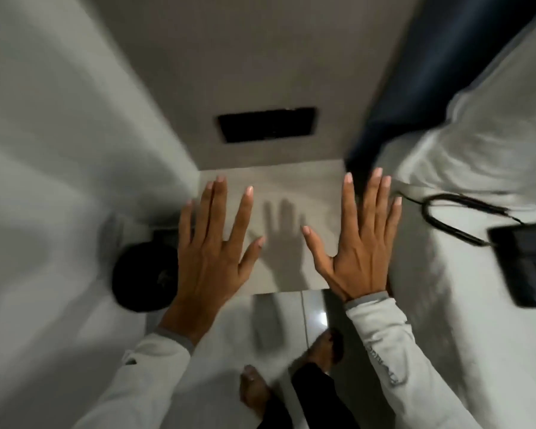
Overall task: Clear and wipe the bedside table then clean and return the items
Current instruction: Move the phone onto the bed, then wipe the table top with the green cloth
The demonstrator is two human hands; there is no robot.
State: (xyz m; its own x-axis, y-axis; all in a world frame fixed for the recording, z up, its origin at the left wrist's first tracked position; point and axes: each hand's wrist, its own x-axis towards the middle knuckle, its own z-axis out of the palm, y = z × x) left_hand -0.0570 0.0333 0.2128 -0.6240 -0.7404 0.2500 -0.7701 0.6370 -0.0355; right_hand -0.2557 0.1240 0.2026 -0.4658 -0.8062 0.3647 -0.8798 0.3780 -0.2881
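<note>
Over the small bedside table (291, 181) both hands hovered flat, left hand (212, 243) and right hand (358, 243), fingers (246, 209) spread wide and holding nothing. Its top looked bare, though blur made that uncertain. A telephone (526, 264) lay on the bed (446, 305) to the right. Wiping well would mean fetching a cloth first, then sweeping wall to front edge.

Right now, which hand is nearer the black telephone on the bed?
Right. The right hand is spread open at the table's bed-side edge, with the telephone further right. The left hand is across the bedside table, near a black round object.
</note>
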